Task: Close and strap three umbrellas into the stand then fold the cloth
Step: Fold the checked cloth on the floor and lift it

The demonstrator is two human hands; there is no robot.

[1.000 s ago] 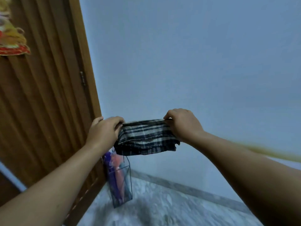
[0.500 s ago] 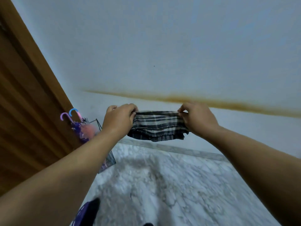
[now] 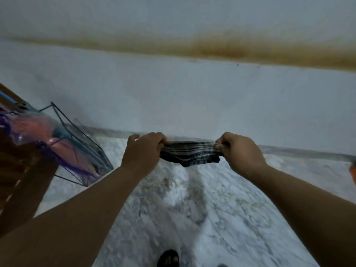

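A dark plaid cloth (image 3: pixel 189 154), folded small, is stretched between my two hands low over the marble floor. My left hand (image 3: pixel 143 152) pinches its left end and my right hand (image 3: pixel 239 152) pinches its right end. At the left, a black wire stand (image 3: pixel 77 135) with clear sides stands against the wall beside the wooden door. Closed umbrellas, a pink one (image 3: pixel 63 151) and a purple one (image 3: pixel 19 130), sit inside it. Their handles are out of view.
A white wall (image 3: pixel 192 97) with a brown stain band runs across the back. The grey marble floor (image 3: pixel 192 212) lies below. The wooden door (image 3: pixel 21 182) is at the left edge. A foot in a dark sandal (image 3: pixel 168 258) shows at the bottom.
The view has tipped down from the wall toward the floor. Both hands have lowered with the cloth still held between them, and the cloth looks flatter.
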